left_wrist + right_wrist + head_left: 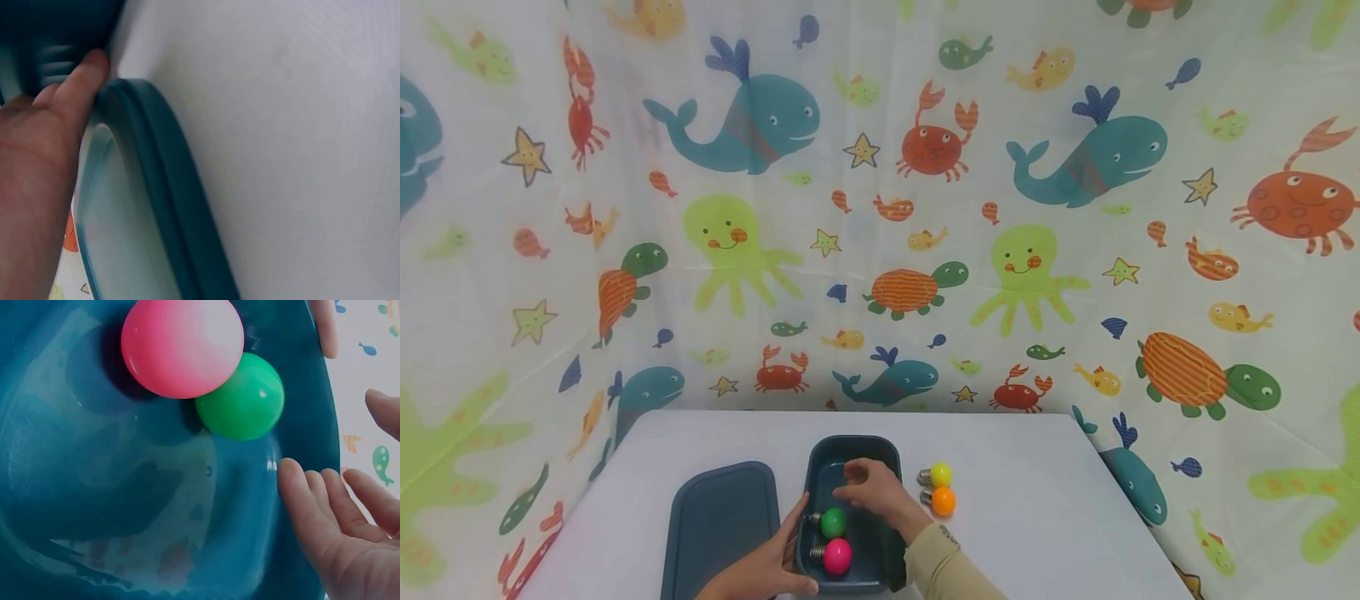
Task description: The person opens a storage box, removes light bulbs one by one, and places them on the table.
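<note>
Sea-creature curtains [865, 208] back a lower-centre tray [867, 542], braced by a straight-fingered left hand [763, 565], apparently for steadiness, as an empty, loose-fingered right hand [882, 493] hovers above.

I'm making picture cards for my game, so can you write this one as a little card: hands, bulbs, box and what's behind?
Left hand: touching the box's left side
Right hand: over the box's floor, holding nothing
Bulbs in box: green bulb; pink bulb, nearer the person
Bulbs on table, right of box: yellow bulb; orange bulb, nearer the person
Left of box: flat, dark lid-like tray
Behind: sheet printed with whales, crabs, turtles, octopuses
</note>
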`<state>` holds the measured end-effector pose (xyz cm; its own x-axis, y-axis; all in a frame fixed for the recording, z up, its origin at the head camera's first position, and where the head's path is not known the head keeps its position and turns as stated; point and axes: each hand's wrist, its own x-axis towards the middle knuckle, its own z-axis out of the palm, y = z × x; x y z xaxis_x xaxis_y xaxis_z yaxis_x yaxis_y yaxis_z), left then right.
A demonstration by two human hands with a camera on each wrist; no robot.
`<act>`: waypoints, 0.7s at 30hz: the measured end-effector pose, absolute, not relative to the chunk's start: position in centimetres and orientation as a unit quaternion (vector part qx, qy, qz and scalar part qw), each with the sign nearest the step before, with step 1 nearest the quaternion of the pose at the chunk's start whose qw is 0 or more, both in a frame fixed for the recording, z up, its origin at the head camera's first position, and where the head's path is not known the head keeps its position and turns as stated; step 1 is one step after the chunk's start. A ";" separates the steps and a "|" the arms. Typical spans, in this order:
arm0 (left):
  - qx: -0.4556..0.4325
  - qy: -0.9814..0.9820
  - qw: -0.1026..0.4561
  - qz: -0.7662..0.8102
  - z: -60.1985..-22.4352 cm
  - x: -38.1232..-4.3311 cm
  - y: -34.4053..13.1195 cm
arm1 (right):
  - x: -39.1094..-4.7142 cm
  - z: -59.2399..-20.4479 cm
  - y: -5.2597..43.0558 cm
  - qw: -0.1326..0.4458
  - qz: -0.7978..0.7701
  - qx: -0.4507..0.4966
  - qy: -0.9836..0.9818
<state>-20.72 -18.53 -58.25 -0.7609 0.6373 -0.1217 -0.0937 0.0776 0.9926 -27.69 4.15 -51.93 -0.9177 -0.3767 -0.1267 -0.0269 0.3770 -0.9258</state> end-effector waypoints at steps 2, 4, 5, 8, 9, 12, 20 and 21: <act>0.202 0.679 0.280 0.648 -58.2 -20.7 -18.5 | -27.7 -52.0 4.1 0.161 -0.542 -0.125 0.815; 0.201 0.682 0.278 0.646 -58.1 -20.6 -18.4 | -27.7 -52.1 4.0 0.164 -0.539 -0.123 0.817; 0.201 0.683 0.277 0.645 -58.0 -20.6 -18.4 | -27.7 -52.1 4.0 0.166 -0.538 -0.122 0.818; 0.199 0.686 0.275 0.643 -57.9 -20.5 -18.4 | -27.6 -52.1 3.8 0.172 -0.530 -0.117 0.822; 0.198 0.688 0.275 0.642 -57.9 -20.4 -18.4 | -27.6 -52.1 3.7 0.174 -0.527 -0.115 0.824; 0.195 0.694 0.274 0.637 -57.7 -20.3 -18.4 | -27.4 -52.1 3.5 0.178 -0.514 -0.110 0.832; 0.198 0.691 0.278 0.637 -57.6 -20.3 -18.3 | -27.2 -52.1 2.9 0.209 -0.472 -0.091 0.852; 0.199 0.690 0.279 0.638 -57.6 -20.3 -18.4 | -27.3 -52.2 2.8 0.211 -0.466 -0.090 0.855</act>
<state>-20.31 -18.38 -57.61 -0.7650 0.6305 -0.1314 -0.0813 0.1078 0.9908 -27.25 2.81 -52.21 -0.8947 -0.3505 -0.2769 0.0429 0.5496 -0.8343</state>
